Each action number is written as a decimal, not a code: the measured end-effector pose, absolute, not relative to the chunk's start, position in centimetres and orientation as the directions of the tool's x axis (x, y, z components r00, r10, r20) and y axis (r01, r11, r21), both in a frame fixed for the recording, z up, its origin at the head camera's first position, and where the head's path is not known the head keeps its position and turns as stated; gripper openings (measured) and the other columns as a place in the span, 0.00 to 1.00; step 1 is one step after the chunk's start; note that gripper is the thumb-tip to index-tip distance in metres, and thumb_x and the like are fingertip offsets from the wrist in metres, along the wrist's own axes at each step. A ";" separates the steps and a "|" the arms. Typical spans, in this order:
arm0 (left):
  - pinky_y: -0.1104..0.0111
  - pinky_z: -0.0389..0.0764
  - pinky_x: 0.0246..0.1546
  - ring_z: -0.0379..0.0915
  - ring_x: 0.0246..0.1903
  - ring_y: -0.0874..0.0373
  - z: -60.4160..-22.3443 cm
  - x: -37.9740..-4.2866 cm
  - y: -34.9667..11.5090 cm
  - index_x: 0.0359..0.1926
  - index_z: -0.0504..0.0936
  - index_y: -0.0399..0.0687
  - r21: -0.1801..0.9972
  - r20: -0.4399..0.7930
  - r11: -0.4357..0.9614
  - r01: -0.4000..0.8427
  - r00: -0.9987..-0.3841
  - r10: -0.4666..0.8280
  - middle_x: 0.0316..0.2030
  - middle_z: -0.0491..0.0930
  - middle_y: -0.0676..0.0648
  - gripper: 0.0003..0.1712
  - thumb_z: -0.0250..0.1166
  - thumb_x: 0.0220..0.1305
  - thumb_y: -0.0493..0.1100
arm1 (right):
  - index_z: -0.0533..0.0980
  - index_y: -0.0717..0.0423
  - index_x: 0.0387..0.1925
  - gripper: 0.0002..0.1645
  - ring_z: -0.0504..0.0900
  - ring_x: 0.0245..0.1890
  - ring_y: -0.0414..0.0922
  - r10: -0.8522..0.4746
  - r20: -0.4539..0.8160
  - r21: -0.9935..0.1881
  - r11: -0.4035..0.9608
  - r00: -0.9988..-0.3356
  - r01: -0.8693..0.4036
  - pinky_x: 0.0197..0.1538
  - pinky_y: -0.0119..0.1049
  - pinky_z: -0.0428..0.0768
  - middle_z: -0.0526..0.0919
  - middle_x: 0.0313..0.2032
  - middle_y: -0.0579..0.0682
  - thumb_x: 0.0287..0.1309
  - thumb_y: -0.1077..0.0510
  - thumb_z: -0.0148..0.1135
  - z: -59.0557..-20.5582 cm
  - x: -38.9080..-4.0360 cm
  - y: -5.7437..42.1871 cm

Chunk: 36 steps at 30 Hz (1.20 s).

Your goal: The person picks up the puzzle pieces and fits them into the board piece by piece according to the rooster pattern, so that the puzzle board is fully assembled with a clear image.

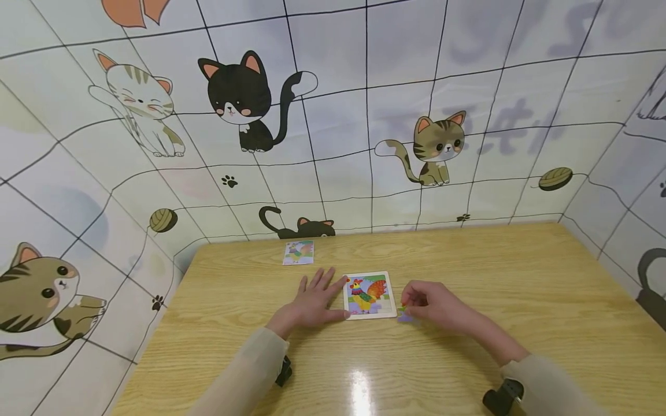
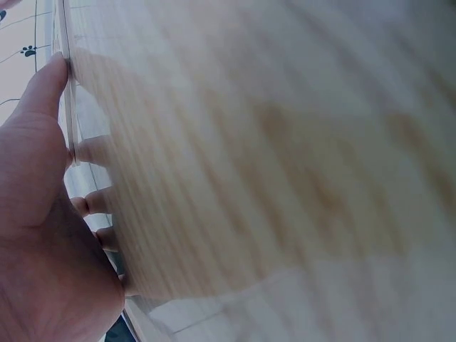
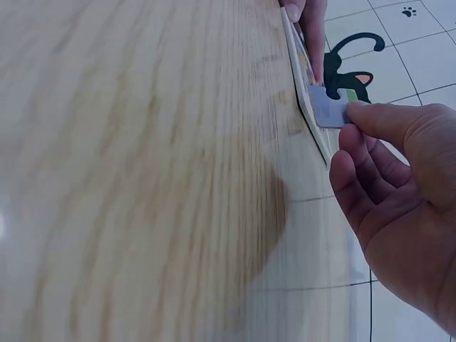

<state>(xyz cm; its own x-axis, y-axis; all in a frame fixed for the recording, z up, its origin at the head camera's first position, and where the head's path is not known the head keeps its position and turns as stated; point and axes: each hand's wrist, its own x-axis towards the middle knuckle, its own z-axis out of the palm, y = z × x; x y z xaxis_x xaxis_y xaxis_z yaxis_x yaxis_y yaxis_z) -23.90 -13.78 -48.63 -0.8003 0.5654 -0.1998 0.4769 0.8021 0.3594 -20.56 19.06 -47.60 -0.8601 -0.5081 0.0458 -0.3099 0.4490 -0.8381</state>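
A rooster jigsaw puzzle [image 1: 367, 293] in a white-bordered tray lies on the wooden table, most of its picture filled in. My left hand [image 1: 314, 300] rests against the tray's left edge, fingers spread and straight, the thumb at the lower left corner. In the left wrist view, that thumb [image 2: 47, 89] touches the thin edge of the tray. Just right of the tray, my right hand [image 1: 434, 305] pinches a puzzle piece [image 3: 330, 107] between thumb and fingers. The piece is lilac with a bit of green and has a notch in its edge.
A square rooster picture card [image 1: 299, 252] lies near the table's back edge, left of the tray. Behind the wooden table [image 1: 468, 260] hangs a wall cloth [image 1: 343, 127] printed with cats and grid lines. A dark wrist device [image 1: 502, 398] sits by the right sleeve.
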 end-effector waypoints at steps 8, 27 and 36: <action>0.35 0.35 0.72 0.28 0.79 0.39 -48.7 -23.9 -13.7 0.83 0.51 0.58 0.345 -0.206 0.810 0.474 -0.804 0.558 0.82 0.39 0.40 0.49 0.58 0.71 0.69 | 0.78 0.57 0.40 0.06 0.76 0.35 0.45 -0.467 0.042 -0.863 0.429 -0.883 -0.268 0.37 0.33 0.77 0.79 0.34 0.48 0.65 0.66 0.68 -47.7 -21.6 16.8; 0.35 0.35 0.72 0.28 0.79 0.39 -48.6 -24.0 -13.7 0.83 0.50 0.57 0.341 -0.210 0.811 0.476 -0.802 0.559 0.81 0.38 0.40 0.49 0.57 0.71 0.69 | 0.78 0.58 0.41 0.11 0.75 0.34 0.47 -0.450 0.028 -0.847 0.464 -0.893 -0.261 0.36 0.33 0.76 0.78 0.32 0.48 0.59 0.68 0.72 -49.1 -22.7 14.9; 0.35 0.35 0.72 0.28 0.79 0.38 -48.7 -24.1 -13.6 0.83 0.51 0.57 0.335 -0.204 0.812 0.478 -0.805 0.558 0.81 0.39 0.40 0.49 0.57 0.71 0.69 | 0.78 0.59 0.43 0.12 0.75 0.36 0.46 -0.444 0.015 -0.838 0.483 -0.896 -0.254 0.38 0.33 0.76 0.78 0.34 0.47 0.60 0.66 0.72 -49.4 -22.8 15.1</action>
<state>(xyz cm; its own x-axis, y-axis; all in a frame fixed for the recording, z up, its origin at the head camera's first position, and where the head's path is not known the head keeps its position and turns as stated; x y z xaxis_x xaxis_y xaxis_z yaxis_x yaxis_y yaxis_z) -24.06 -13.63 -48.70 -0.8047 0.5577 -0.2036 0.4779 0.8120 0.3351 -22.79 15.13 -49.37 -0.8959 -0.4441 0.0154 -0.2539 0.4833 -0.8378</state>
